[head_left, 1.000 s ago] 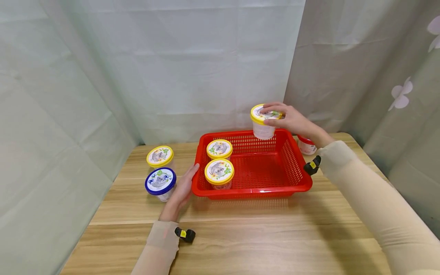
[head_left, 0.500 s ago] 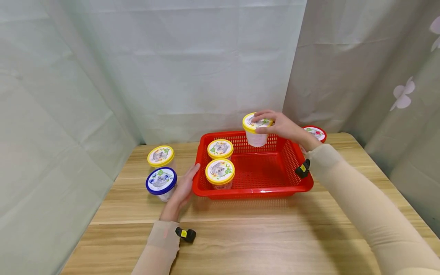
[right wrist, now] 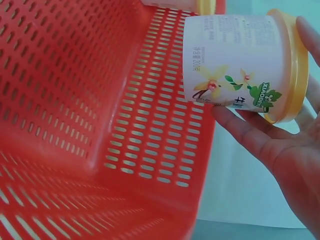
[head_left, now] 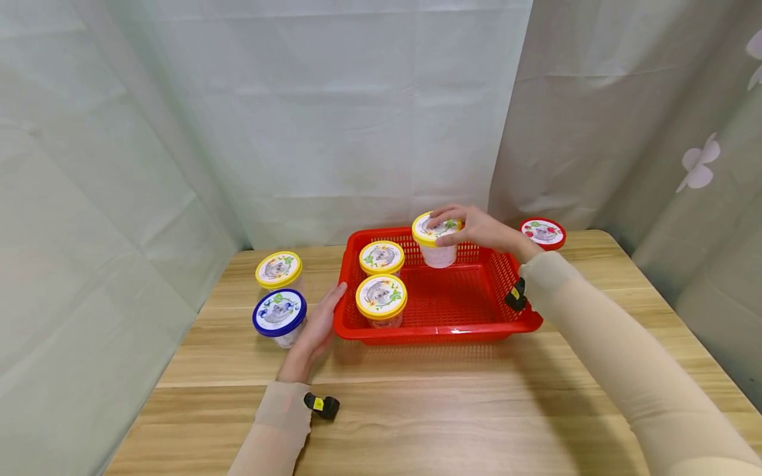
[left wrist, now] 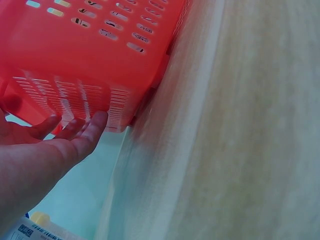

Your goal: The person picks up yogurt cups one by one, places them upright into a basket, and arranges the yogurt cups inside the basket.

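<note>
In the head view my right hand (head_left: 479, 230) grips a yellow-lidded tub (head_left: 438, 256) by its lid, over the back part of the red basket (head_left: 437, 330). The right wrist view shows this tub (right wrist: 232, 60) upside by side with the slotted basket wall (right wrist: 155, 130), flowers printed on its white side. My left hand (head_left: 318, 322) is at the basket's left side, and in the left wrist view its fingers (left wrist: 92, 131) lie extended against the wall. Two more yellow-lidded tubs stand inside at the left, one at the back (head_left: 381, 256) and one in front (head_left: 381, 297).
Left of the basket, a yellow-lidded tub (head_left: 278, 269) stands behind a blue-lidded tub (head_left: 278, 314), close to my left hand. A red-lidded tub (head_left: 542, 233) stands at the back right, behind my right wrist. Pale curtains (head_left: 357, 119) enclose the wooden table (head_left: 417, 423).
My right hand has carried the yellow-lidded tub left and down, lower over the basket. The red-lidded tub, earlier mostly covered by the right arm, now shows more. The left hand stays put.
</note>
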Tool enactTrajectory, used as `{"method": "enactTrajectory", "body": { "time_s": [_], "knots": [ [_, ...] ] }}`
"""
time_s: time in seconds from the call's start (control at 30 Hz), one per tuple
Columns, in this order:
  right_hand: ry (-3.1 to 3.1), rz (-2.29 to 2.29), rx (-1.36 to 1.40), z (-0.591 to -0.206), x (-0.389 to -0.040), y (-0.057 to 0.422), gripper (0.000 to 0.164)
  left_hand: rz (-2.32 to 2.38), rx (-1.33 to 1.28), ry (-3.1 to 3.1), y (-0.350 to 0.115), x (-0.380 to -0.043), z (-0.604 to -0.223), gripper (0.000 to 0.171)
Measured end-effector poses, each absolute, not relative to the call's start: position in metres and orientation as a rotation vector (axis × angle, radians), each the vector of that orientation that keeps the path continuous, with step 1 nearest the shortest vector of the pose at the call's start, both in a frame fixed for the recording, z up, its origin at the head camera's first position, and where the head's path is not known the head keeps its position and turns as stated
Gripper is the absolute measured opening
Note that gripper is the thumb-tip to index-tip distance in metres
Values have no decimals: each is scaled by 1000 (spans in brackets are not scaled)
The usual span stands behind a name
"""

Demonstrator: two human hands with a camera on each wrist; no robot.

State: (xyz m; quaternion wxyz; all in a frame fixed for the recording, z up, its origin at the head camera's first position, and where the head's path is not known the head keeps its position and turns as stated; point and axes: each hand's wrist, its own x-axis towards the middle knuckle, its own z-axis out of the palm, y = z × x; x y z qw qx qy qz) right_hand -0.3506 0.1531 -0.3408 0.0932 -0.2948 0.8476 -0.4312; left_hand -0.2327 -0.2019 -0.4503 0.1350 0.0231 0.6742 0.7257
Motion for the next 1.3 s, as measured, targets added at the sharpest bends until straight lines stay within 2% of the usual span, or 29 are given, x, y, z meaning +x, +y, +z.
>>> {"method": "enactTrajectory", "body": {
  "time_s": [1.0, 1.3],
  "knots": [
    [2328, -1210, -772, -383, -358, 145, 38, 2119, 83, 1945, -197, -229, -449, 70],
    [2286, -1211, -741, -387, -356, 142, 43, 2114, 61, 1967, -197, -228, -448, 72]
  ]
}}
